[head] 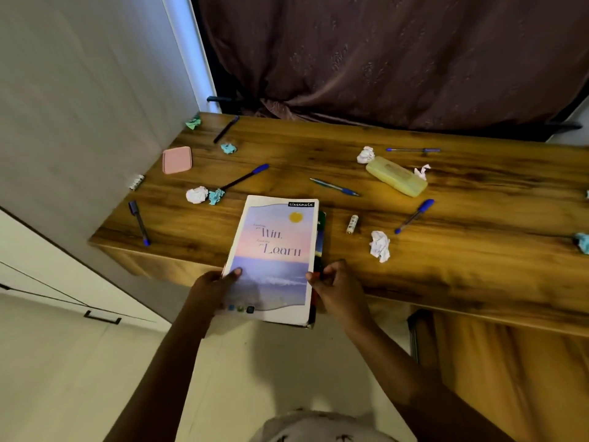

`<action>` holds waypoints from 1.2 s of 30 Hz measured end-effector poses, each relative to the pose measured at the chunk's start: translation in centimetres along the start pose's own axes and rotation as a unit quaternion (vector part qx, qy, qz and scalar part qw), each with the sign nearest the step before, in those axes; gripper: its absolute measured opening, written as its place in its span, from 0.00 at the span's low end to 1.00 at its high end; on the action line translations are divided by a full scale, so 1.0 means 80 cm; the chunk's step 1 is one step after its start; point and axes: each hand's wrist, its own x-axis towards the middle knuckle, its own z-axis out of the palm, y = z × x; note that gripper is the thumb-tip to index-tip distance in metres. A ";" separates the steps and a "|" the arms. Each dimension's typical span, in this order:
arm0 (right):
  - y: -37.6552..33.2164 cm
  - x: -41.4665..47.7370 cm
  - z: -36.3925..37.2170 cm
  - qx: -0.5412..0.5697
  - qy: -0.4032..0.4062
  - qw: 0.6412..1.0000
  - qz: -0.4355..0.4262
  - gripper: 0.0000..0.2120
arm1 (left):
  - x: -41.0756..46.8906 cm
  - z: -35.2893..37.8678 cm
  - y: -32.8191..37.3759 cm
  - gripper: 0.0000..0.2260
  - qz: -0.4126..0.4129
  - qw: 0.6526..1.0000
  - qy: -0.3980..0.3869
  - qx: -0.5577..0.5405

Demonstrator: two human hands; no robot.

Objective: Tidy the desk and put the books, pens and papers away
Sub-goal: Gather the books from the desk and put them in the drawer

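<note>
A wooden desk (478,266) runs beneath a brown curtain (382,59), with a pale cabinet wall (79,90) on its left. At the near edge you hold a stack of two books in both hands. The notebook (274,250) on top lies face up, its cover a pastel sky with a yellow sun, and a darker second book (320,237) shows along its right side underneath. Your left hand (212,287) grips the stack's near left corner, thumb on the cover and fingers hidden below. Your right hand (334,285) curls round the near right edge and pinches both books. The stack's near end juts past the desk edge toward you and its far end lies over the wood; whether it rests there or is lifted cannot be told. Pens lie scattered and well apart: a blue-capped pen (245,177) beyond the stack, a corner pen (139,223) at the left, a dark pen (225,129) at the back, a middle pen (334,187) and a right pen (414,216). A white paper ball (197,195) touches a teal paper ball (216,196) at the blue-capped pen's tip, and a crumpled white sheet (380,245) lies right of the stack, near a battery (352,224). A yellow pencil case (396,176) sits farther back, and a pink case (177,160) lies near the wall.
</note>
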 end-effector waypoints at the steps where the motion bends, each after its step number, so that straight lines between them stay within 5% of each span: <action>1: 0.000 0.000 0.002 0.004 -0.004 1.000 -0.003 0.20 | -0.004 -0.001 0.000 0.14 -0.008 0.998 -0.035 -0.046; 4: 0.002 -0.003 0.007 0.056 -0.034 0.998 0.010 0.25 | -0.015 -0.014 0.002 0.16 -0.003 0.988 -0.109 -0.112; 8: 0.005 -0.020 -0.012 0.263 -0.099 0.957 0.069 0.26 | -0.052 -0.027 0.009 0.26 -0.001 0.965 -0.198 -0.175; 15: 0.037 -0.088 -0.077 0.338 -0.206 0.908 0.136 0.15 | -0.168 0.003 0.011 0.35 0.000 0.966 -0.183 -0.183; 22: 0.130 -0.199 -0.204 0.333 -0.259 0.883 0.207 0.02 | -0.325 0.105 0.012 0.20 0.001 0.980 -0.142 -0.143; 25: 0.178 -0.250 -0.262 0.339 -0.245 0.879 0.229 0.01 | -0.380 0.153 -0.002 0.16 0.008 0.981 -0.175 -0.086; 30: 0.238 -0.293 -0.342 0.345 -0.183 0.892 0.227 0.10 | -0.453 0.236 0.031 0.02 0.010 0.992 -0.118 -0.035; 36: 0.272 -0.323 -0.435 0.327 -0.178 0.900 0.228 0.11 | -0.474 0.295 0.076 0.08 0.081 0.978 -0.175 0.076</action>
